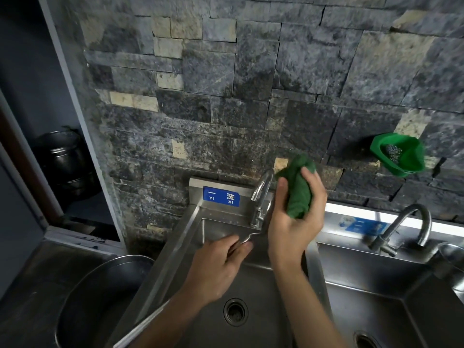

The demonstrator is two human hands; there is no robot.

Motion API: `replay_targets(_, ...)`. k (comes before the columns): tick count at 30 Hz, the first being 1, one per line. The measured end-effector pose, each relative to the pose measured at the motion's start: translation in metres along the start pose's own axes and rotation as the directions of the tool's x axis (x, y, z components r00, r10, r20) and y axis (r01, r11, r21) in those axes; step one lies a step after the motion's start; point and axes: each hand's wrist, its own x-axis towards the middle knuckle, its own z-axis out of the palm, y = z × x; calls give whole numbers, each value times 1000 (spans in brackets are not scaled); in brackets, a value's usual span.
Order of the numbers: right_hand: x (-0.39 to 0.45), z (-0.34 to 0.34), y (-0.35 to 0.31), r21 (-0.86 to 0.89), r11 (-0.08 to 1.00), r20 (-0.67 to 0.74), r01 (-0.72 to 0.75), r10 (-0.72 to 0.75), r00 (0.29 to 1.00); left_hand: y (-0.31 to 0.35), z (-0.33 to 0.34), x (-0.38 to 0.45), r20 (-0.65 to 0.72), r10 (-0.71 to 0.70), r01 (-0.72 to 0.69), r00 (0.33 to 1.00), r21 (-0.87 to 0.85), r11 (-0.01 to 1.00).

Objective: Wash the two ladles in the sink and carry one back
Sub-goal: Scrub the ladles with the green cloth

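A thin, hooked metal ladle handle [247,238] was pinched in the curled fingers of the left hand [216,267] over the steel sink [261,285], its bowl hidden behind the right hand [293,217], which was wrapped around a bunched green cloth [298,187] just beside the curved chrome tap [262,189]. The second ladle could not be made out. Judged from this, the scrubbing would be done best with the handle held steady and the soft, coarse-looking cloth drawn along the smooth, slippery metal under running water.

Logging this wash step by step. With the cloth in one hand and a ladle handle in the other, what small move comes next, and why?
Probably bring the green cloth in the right hand down to the ladle handle gripped by the left hand and start wiping: they are apart, the faucet shows no water running.
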Motion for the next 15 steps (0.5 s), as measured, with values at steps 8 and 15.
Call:
replay_targets(8,-74,-8,39,-129,987,321,-92,129,938,-9,-6,22,-113,-176,152,978,-191,970)
replay_targets(15,-87,-43,73,77,492,296,-867,819,492,-20,-29,22,191,-223,294,956,-617,730)
